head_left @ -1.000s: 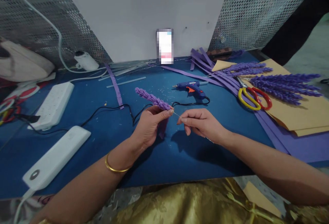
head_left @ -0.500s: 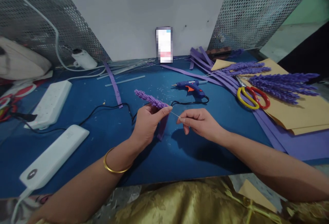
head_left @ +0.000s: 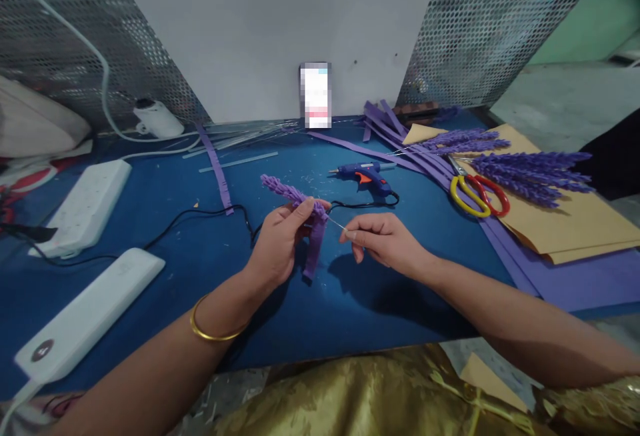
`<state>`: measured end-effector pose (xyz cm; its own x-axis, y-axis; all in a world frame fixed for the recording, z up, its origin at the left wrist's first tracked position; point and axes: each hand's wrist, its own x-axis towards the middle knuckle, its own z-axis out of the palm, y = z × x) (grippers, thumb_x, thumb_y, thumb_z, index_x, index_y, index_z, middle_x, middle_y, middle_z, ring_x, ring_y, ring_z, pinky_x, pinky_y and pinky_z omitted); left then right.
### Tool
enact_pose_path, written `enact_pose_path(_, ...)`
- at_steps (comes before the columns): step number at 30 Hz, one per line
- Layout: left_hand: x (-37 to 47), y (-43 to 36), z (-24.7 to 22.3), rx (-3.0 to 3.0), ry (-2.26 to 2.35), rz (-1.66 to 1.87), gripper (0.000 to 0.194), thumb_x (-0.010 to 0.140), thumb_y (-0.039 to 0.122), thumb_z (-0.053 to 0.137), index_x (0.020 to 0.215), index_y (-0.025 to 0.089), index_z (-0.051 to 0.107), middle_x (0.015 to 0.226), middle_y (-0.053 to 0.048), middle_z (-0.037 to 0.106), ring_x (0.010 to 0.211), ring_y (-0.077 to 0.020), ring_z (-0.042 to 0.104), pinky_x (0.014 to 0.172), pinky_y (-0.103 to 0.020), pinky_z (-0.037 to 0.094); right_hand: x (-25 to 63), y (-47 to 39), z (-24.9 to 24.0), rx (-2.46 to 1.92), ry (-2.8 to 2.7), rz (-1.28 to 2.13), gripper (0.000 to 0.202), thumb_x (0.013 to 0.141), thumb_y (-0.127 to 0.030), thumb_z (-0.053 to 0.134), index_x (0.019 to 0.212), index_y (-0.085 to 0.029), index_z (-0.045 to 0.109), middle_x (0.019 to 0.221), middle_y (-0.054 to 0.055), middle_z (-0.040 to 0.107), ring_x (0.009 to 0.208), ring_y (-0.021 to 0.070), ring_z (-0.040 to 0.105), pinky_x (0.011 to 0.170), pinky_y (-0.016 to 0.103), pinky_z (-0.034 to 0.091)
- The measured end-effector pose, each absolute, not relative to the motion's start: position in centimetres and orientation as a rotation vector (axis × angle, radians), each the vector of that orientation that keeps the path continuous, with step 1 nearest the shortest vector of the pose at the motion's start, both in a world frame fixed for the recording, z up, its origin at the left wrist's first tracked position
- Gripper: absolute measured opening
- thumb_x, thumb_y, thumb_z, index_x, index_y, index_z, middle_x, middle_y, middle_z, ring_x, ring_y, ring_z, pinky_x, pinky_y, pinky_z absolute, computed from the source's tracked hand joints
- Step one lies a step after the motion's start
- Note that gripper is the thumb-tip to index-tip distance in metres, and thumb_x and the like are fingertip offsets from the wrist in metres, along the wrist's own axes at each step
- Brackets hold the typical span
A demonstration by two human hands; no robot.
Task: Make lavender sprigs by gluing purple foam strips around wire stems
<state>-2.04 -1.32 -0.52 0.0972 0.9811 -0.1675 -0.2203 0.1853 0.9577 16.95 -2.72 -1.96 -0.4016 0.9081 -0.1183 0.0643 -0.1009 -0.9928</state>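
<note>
My left hand is closed around a purple lavender flower built from fringed strip, its tip pointing up and left. From its lower end a loose purple strip hangs down past my fingers. A thin wire stem leaves the flower toward the right, and my right hand pinches it between thumb and forefinger. Just beyond the hands lies a blue glue gun with an orange trigger, its nozzle pointing left.
White power strips lie at left, with a black cord running across the blue table. At right are scissors, finished lavender stems, brown paper and purple sheets. A phone leans against the back panel.
My left thumb has shifted back up the flower, uncovering its lower end and more of the hanging strip. The right hand keeps its pinch on the wire. The whole view has shifted slightly.
</note>
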Motion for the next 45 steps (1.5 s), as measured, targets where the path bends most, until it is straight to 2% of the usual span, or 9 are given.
enact_pose_path(5, -2.0, -1.0, -0.8, 0.900, 1.113, 1.138, 0.033, 0.061, 0.042, 0.089, 0.075, 0.014, 0.080, 0.061, -0.001, 0.063, 0.054, -0.0100, 0.050, 0.050, -0.022, 0.039, 16.8, -2.7, -1.9, -1.080, -1.472, 1.624, 0.018, 0.081, -0.034, 0.063, 0.078, -0.017, 0.068, 0.051, -0.003, 0.061, 0.041, 0.0064, 0.042, 0.039, 0.020, 0.022)
enact_pose_path(8, -2.0, -1.0, -0.8, 0.854, 1.108, 1.118, 0.036, 0.059, 0.043, 0.090, 0.078, 0.014, 0.080, 0.063, -0.001, 0.065, 0.054, -0.0103, 0.051, 0.051, -0.022, 0.041, 16.8, -2.7, -2.0, -1.080, -1.462, 1.622, 0.018, 0.081, -0.034, 0.064, 0.078, -0.017, 0.068, 0.051, -0.003, 0.061, 0.039, 0.0056, 0.040, 0.038, 0.020, 0.021)
enact_pose_path(13, -2.0, -0.8, -0.6, 0.825, 1.085, 1.230, 0.037, 0.056, 0.041, 0.092, 0.077, 0.014, 0.079, 0.072, -0.002, 0.069, 0.064, -0.0115, 0.057, 0.059, -0.022, 0.047, 17.0, -2.6, -1.9, -1.089, -1.478, 1.621, 0.019, 0.083, -0.034, 0.063, 0.081, -0.016, 0.069, 0.052, -0.003, 0.061, 0.036, 0.0045, 0.036, 0.036, 0.020, 0.021)
enact_pose_path(18, -1.8, -1.1, -0.9, 0.801, 1.068, 1.161, 0.032, 0.058, 0.037, 0.092, 0.076, 0.013, 0.078, 0.070, -0.002, 0.068, 0.064, -0.0116, 0.059, 0.061, -0.023, 0.049, 17.1, -2.4, -1.9, -1.139, -1.456, 1.545, 0.025, 0.079, -0.037, 0.069, 0.092, -0.016, 0.065, 0.063, -0.004, 0.063, 0.034, 0.0034, 0.038, 0.034, 0.020, 0.026)
enact_pose_path(22, -1.5, -1.7, -1.2, 0.769, 1.067, 1.079, 0.031, 0.057, 0.036, 0.092, 0.072, 0.014, 0.077, 0.070, -0.002, 0.069, 0.062, -0.0114, 0.059, 0.061, -0.023, 0.049, 16.9, -2.5, -2.1, -1.131, -1.451, 1.470, 0.028, 0.074, -0.038, 0.076, 0.087, -0.017, 0.065, 0.069, -0.004, 0.060, 0.036, 0.0026, 0.042, 0.035, 0.019, 0.031)
enact_pose_path(28, -1.1, -2.1, -1.2, 0.813, 1.060, 1.020, 0.033, 0.058, 0.037, 0.091, 0.076, 0.014, 0.078, 0.073, -0.003, 0.071, 0.064, -0.0126, 0.060, 0.063, -0.025, 0.049, 16.6, -3.0, -2.3, -1.153, -1.494, 1.322, 0.022, 0.077, -0.036, 0.074, 0.076, -0.016, 0.065, 0.058, -0.005, 0.055, 0.036, 0.0042, 0.044, 0.036, 0.019, 0.033)
enact_pose_path(36, -1.6, -2.0, -1.3, 1.049, 1.142, 1.090, 0.021, 0.067, 0.031, 0.086, 0.078, 0.015, 0.078, 0.070, -0.003, 0.071, 0.064, -0.0136, 0.059, 0.063, -0.026, 0.048, 16.6, -3.2, -2.1, -1.172, -1.555, 1.273, 0.020, 0.080, -0.035, 0.069, 0.077, -0.015, 0.068, 0.055, -0.005, 0.054, 0.037, 0.0050, 0.045, 0.036, 0.018, 0.033)
enact_pose_path(45, -1.4, -2.0, -0.9, 1.119, 1.064, 1.088, 0.015, 0.066, 0.024, 0.085, 0.074, 0.016, 0.076, 0.072, 0.000, 0.072, 0.068, -0.0130, 0.061, 0.065, -0.023, 0.048, 16.8, -3.1, -1.7, -1.131, -1.552, 1.363, 0.017, 0.080, -0.031, 0.069, 0.076, -0.014, 0.069, 0.057, -0.004, 0.059, 0.036, 0.0049, 0.047, 0.037, 0.019, 0.035)
